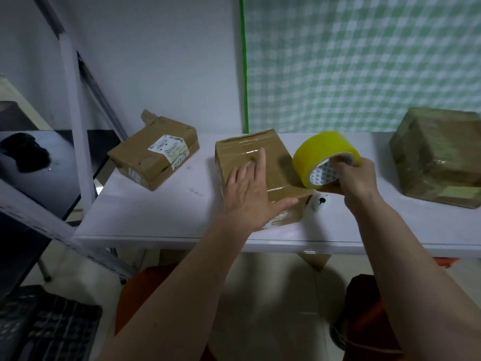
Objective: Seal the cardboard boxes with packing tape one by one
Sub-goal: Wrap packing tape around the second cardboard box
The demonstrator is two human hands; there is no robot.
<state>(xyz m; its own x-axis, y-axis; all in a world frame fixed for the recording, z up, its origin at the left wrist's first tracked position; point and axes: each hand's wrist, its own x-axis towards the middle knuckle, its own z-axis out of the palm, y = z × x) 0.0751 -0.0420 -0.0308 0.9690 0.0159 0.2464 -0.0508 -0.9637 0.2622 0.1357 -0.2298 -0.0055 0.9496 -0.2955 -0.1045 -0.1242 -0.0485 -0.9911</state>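
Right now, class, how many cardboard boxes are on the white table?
3: a labelled box at the far left, a middle box under the left hand, and a tape-wrapped box at the right. Others may lie outside the frame.

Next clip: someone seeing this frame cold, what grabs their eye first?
The bright yellow roll of packing tape, gripped by the right hand at the right edge of the middle brown cardboard box. Next, the left hand lying flat with spread fingers on that box's glossy taped top. Two more boxes flank it on the white table: a labelled one left, a heavily taped one right.
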